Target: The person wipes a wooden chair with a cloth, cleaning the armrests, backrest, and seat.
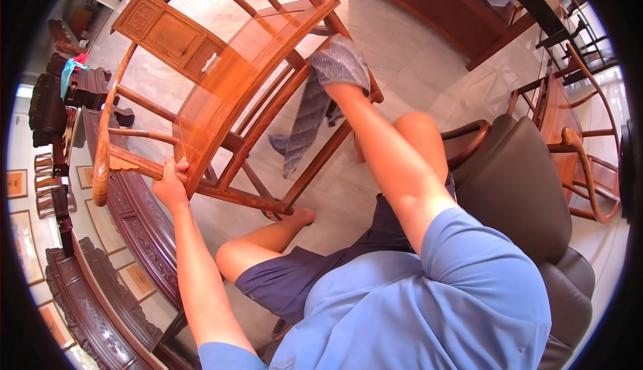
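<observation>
A reddish-brown wooden armchair (221, 92) is tilted in front of me, its carved back panel toward the far left. My left hand (172, 181) is closed around a post of the chair where it meets the seat's near left corner. At the chair's right side, a grey towel (338, 58) covers most of my right hand (339, 89). The towel is pressed against the chair's frame just below the seat edge. One end of it hangs down past the lower rails. The fingers of my right hand are hidden under the towel.
Carved dark wooden furniture (127, 216) lines the left side. A brown leather seat (516, 182) is close at my right, with another wooden armchair (576, 135) beyond it. A reddish wooden desk (415, 8) stands at the far right on the tiled floor (415, 79).
</observation>
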`<control>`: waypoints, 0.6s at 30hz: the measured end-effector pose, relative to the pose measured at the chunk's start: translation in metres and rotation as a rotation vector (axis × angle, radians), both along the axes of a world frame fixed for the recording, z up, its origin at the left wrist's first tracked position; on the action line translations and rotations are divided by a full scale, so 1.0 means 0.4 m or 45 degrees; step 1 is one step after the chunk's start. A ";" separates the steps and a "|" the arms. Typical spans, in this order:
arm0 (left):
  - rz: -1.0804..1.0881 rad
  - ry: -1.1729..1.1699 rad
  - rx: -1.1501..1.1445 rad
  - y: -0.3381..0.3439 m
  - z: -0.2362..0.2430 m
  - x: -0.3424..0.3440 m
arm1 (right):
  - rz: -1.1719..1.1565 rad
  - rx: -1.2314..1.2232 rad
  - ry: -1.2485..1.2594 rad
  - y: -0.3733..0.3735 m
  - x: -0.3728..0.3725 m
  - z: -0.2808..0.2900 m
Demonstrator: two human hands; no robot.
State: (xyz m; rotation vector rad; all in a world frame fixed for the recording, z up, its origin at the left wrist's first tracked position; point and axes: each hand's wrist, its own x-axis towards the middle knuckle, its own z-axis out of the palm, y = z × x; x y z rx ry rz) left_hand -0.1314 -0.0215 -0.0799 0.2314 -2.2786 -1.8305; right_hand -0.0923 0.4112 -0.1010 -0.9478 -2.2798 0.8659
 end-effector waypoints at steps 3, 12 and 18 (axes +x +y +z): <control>0.001 0.012 0.009 -0.007 -0.012 0.008 | 0.091 -0.052 -0.038 -0.017 0.008 0.083; 0.031 0.022 0.022 0.012 0.015 0.017 | 0.713 1.016 -0.199 -0.008 0.061 0.072; 0.045 0.028 -0.018 -0.030 0.011 0.033 | 1.291 -1.064 1.173 0.088 0.114 0.047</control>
